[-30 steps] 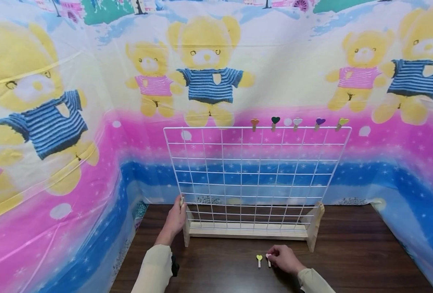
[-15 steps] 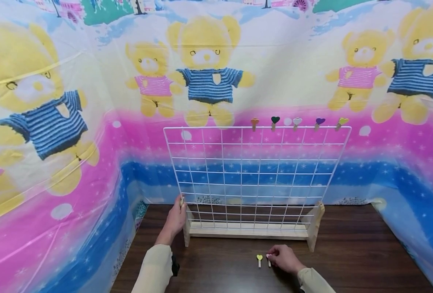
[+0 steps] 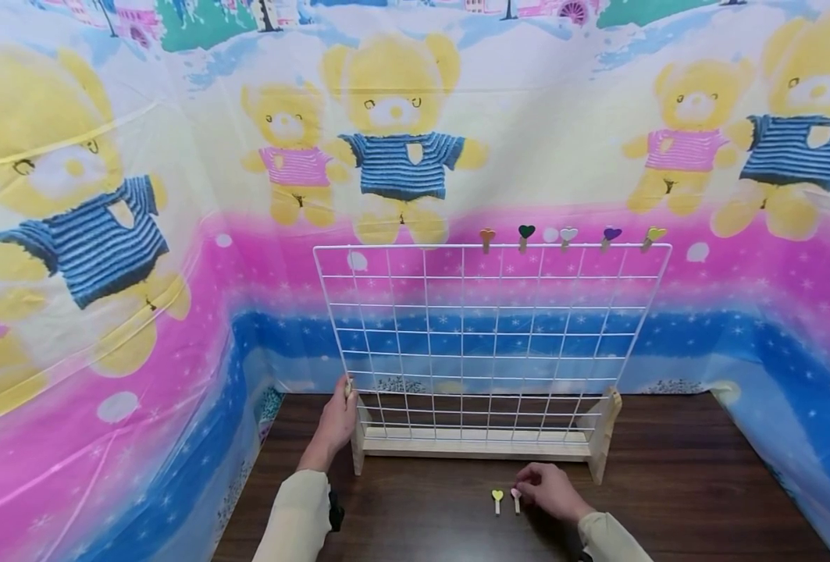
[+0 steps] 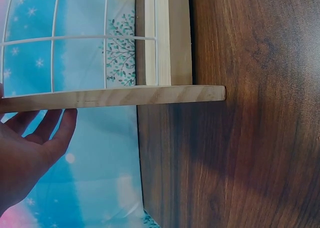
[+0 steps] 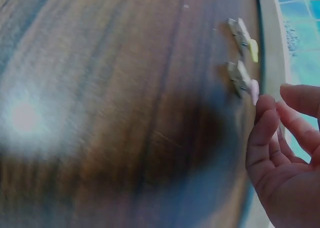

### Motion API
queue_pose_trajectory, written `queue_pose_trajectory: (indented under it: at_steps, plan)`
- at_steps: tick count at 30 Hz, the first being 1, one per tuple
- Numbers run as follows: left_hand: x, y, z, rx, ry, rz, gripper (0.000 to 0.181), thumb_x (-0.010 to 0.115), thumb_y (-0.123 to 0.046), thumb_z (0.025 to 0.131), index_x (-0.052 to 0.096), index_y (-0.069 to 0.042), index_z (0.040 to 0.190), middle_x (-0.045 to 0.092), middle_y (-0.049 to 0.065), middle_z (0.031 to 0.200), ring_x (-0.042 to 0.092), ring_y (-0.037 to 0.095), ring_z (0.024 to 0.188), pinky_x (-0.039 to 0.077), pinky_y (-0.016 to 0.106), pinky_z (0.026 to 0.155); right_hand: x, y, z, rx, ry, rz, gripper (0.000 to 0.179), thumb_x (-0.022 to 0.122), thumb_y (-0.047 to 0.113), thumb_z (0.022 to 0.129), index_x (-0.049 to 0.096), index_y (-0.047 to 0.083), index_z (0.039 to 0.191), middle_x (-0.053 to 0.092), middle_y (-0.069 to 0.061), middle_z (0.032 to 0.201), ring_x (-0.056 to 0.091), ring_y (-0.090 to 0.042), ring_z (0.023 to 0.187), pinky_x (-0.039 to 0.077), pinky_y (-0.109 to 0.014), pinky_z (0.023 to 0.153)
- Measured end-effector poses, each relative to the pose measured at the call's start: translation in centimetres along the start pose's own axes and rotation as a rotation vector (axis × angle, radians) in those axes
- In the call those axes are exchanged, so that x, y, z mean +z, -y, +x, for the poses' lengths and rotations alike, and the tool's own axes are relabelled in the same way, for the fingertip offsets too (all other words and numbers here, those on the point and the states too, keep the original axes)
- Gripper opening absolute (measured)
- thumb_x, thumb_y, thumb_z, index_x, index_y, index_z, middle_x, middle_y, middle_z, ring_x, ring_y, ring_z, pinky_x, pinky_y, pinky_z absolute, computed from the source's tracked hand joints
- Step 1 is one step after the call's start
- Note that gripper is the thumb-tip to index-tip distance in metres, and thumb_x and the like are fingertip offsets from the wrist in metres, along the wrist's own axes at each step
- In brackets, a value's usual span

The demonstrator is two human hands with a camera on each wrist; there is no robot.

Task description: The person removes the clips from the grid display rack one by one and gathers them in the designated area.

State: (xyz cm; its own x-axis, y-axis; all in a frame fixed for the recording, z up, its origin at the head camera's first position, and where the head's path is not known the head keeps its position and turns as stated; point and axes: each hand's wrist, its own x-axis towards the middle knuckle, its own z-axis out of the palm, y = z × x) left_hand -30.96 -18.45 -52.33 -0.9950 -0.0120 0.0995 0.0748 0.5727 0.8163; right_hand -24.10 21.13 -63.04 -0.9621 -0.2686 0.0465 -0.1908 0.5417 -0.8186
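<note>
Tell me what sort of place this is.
Probably an indoor tabletop corner set up for small display work: a dark brown wood-grain table, a colourful bear-printed fabric backdrop behind and beside it, and a white wire grid rack with a pale wooden base.

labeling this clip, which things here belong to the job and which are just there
Likely part of the job:
- rack
- five clipped pegs along its top
- loose yellow peg
- pink peg
- left hand, at the rack's side
- right hand, by the pink peg

Probably just there:
- table, as support
- bear cloth, as backdrop
</note>
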Motion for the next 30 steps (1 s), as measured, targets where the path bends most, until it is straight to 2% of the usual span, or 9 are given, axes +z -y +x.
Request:
queue_pose_trajectory:
  at_steps: [6,12,17,22,27,30]
  plan:
    - [0.0,0.0,0.0,-0.003,-0.004,-0.004,0.045,0.033,-0.018,0.105,0.022,-0.005,0.147,0.052,0.026,0.118,0.053,0.030,0.088,0.041,0.044,0.073,-1.8,1.5,0.5,-0.022,-0.008,-0.092,0.016,0.068,0.008,0.085,0.066,0.000,0.098,0.063,0.001,0.082,0.058,-0.012,0.073,0.047,-0.027,0.064]
    - [0.0,0.1,0.1,0.006,-0.009,-0.003,0.045,0.033,-0.018,0.105,0.022,-0.005,0.146,0.053,0.026,0.116,0.054,0.030,0.090,0.042,0.045,0.074,-4.0,4.2,1.3,-0.079,-0.020,-0.144,0.012,0.068,0.009,0.086,0.068,0.007,0.098,0.063,0.004,0.084,0.057,-0.010,0.073,0.047,-0.025,0.063]
    - [0.1,0.3,0.1,0.028,-0.012,0.007,0.044,0.033,-0.017,0.105,0.024,-0.003,0.146,0.052,0.028,0.119,0.055,0.033,0.095,0.043,0.048,0.078,-6.3,7.8,1.5,-0.127,-0.040,-0.150,0.012,0.068,0.012,0.088,0.068,0.010,0.100,0.063,0.003,0.086,0.056,-0.010,0.069,0.047,-0.026,0.057]
    - [0.2,0.3,0.1,0.017,-0.011,-0.006,0.045,0.033,-0.018,0.105,0.023,-0.005,0.146,0.050,0.029,0.125,0.054,0.037,0.106,0.042,0.051,0.084,-8.5,11.7,1.7,-0.176,-0.031,-0.142,0.017,0.066,0.016,0.091,0.067,0.012,0.107,0.064,0.003,0.091,0.058,-0.012,0.076,0.048,-0.027,0.062]
    - [0.1,0.2,0.0,0.018,-0.023,-0.004,0.042,0.034,-0.018,0.105,0.027,-0.007,0.144,0.051,0.029,0.123,0.054,0.038,0.105,0.043,0.052,0.083,-10.3,15.5,2.2,-0.190,-0.042,-0.146,0.019,0.065,0.020,0.092,0.066,0.015,0.109,0.064,0.003,0.092,0.059,-0.014,0.078,0.049,-0.030,0.062]
    - [0.1,0.2,0.0,0.022,-0.021,-0.003,0.042,0.034,-0.018,0.105,0.027,-0.006,0.144,0.050,0.030,0.124,0.054,0.038,0.107,0.043,0.052,0.084,-11.4,17.7,2.5,-0.242,-0.072,-0.170,0.019,0.065,0.019,0.092,0.066,0.014,0.110,0.062,0.002,0.090,0.058,-0.013,0.073,0.048,-0.030,0.059]
